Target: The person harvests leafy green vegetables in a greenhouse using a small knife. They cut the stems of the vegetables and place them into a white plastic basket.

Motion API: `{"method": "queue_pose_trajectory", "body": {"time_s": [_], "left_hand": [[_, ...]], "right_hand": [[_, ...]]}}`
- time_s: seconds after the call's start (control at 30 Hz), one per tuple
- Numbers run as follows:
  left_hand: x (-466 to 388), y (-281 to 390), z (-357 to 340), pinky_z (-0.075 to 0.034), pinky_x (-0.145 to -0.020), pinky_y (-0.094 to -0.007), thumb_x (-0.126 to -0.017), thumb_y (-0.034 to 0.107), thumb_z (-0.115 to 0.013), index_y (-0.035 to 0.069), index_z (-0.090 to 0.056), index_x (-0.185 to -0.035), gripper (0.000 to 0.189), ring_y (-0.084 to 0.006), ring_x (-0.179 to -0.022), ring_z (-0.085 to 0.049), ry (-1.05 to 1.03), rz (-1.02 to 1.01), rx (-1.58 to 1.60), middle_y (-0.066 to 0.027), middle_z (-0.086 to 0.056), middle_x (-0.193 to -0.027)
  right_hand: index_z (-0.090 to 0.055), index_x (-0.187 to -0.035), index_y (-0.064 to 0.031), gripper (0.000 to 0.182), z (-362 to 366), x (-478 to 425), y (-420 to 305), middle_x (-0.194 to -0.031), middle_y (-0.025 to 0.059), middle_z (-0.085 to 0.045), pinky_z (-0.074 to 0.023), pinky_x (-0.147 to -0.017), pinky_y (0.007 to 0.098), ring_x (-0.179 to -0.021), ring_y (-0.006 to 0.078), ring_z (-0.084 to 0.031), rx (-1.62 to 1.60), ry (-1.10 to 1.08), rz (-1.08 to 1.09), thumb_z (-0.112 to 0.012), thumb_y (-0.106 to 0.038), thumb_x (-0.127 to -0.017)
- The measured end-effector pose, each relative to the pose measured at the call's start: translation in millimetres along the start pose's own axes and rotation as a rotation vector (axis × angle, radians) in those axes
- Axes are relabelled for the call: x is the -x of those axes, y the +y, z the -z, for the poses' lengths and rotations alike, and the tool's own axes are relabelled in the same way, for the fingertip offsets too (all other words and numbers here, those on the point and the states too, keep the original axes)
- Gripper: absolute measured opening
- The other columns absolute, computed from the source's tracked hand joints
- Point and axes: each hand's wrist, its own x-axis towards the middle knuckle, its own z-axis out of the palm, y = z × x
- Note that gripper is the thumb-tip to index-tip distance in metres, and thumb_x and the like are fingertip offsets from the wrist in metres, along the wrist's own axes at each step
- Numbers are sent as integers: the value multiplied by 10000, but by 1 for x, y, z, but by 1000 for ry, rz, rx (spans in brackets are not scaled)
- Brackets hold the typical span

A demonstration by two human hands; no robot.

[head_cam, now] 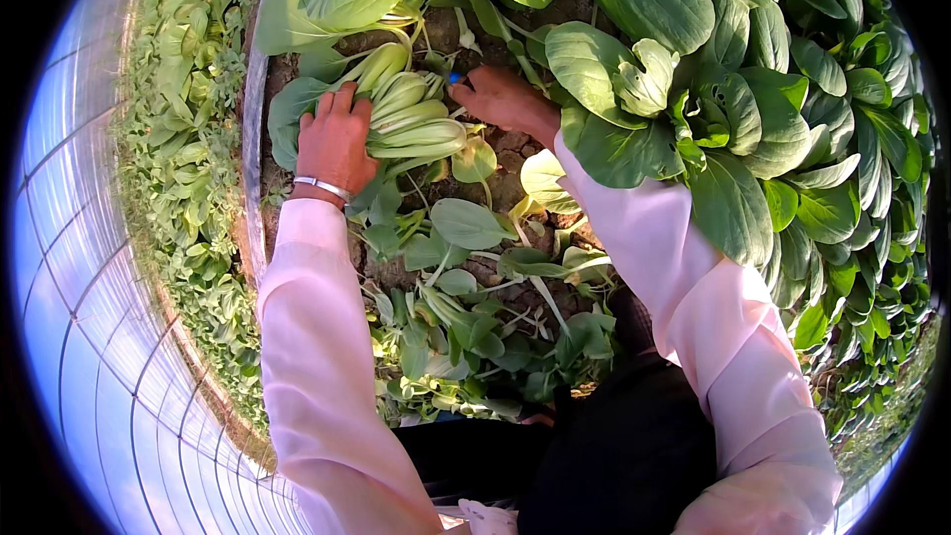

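Note:
My left hand (pixel 336 141) lies over a pile of cut bok choy heads (pixel 412 115), its fingers curled around the leafy end. The pale stem bases point to the right, towards my other hand. My right hand (pixel 499 96) is bent low over the soil beside them. A small blue object (pixel 455 78) shows at its thumb and fingertips; most of it is hidden, so its kind is unclear. Just right of that hand, standing bok choy plants (pixel 624 82) spread broad green leaves over the wrist.
Loose leaves (pixel 468 223) and trimmed stalks litter the soil before me. A yellowed leaf (pixel 548 182) lies below my right wrist. Dense bok choy (pixel 787 119) fills the right side. A pale bed edging (pixel 254 134) runs along the left, with greenhouse film (pixel 89 275) beyond.

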Motion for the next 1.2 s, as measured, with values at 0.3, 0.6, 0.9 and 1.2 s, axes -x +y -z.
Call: {"method": "queue_pose_trajectory", "body": {"time_s": [0.3,0.6,0.9,1.2], "left_hand": [[128,-35,43,-398,-1014,-357,-563,-50,-745,15,-569,-1161,627,-232,-1174,-529,181,289,1113,-137,-522,-1308],[298,-46,-21,-477,-944,-391,-719,23,-706,0,-387,-1364,721,-255,-1120,-567,571,660,2315,-144,-534,-1282],[357,-10,-31,-486,-933,-390,-739,30,-692,0,-388,-1364,696,-258,-1108,-574,807,463,2463,-147,-541,-1270],[402,15,-39,-495,-923,-390,-760,38,-679,0,-390,-1364,671,-261,-1097,-581,1047,315,2401,-150,-548,-1258]], "right_hand": [[-533,-914,-66,311,-10,92,-7,-566,-55,-400,-338,-342,228,-365,60,-386,-720,102,119,-639,-357,-891],[-616,-991,-71,347,-51,117,-145,-653,-34,-573,-311,-362,202,-389,48,-444,-912,-148,350,-705,-368,-835],[-569,-920,-65,361,-107,150,-238,-560,-50,-438,-337,-382,213,-397,45,-420,-426,-116,482,-748,-355,-802],[-600,-892,-43,326,-141,220,-297,-649,43,-568,-493,-537,301,-524,146,-553,-8,-85,760,-731,-321,-782]]}}
